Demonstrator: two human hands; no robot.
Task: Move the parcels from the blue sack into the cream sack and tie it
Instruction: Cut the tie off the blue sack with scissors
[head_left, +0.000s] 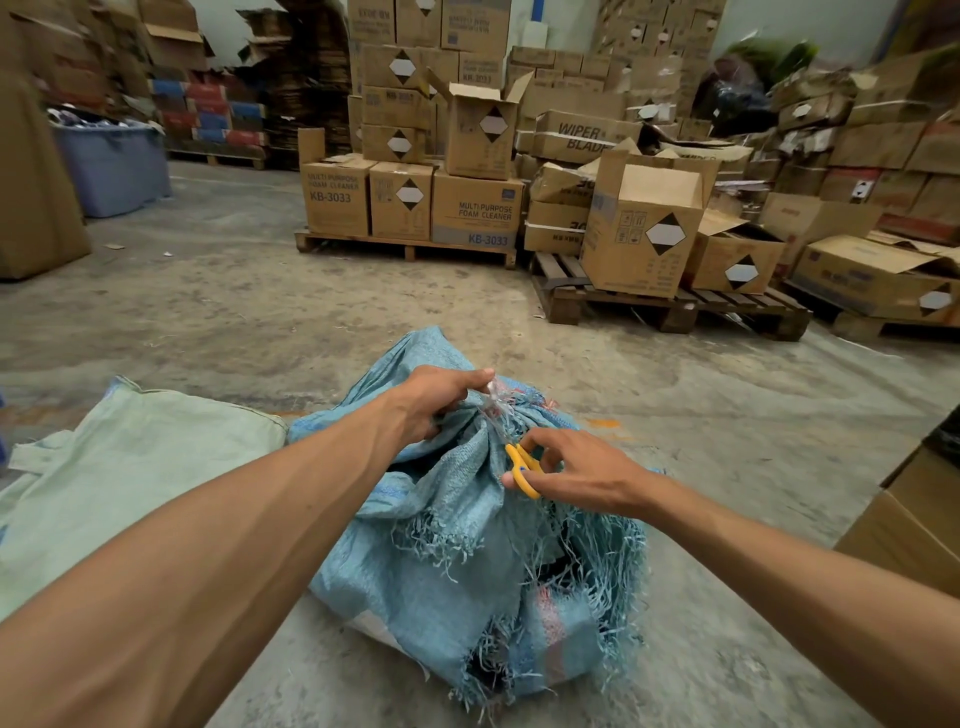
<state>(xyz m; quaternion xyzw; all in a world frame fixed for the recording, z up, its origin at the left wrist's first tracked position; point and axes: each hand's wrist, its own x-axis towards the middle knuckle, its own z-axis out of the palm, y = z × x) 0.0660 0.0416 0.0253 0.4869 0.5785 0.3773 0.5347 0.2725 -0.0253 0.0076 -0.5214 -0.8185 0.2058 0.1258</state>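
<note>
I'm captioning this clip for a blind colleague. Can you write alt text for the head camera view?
Over a frayed blue sack on a concrete floor, the left hand grips its bunched, taped neck while the right hand holds yellow-handled scissors to it. A flat cream sack lies to the left; stacked cardboard boxes stand behind.

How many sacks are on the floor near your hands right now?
2. The blue sack sits in the middle, its tied neck gripped by the left hand; the right hand holds yellow scissors there. The cream sack lies flat beside it, left.

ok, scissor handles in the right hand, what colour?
Yellow handles on the scissors, seen in the head view.
</note>
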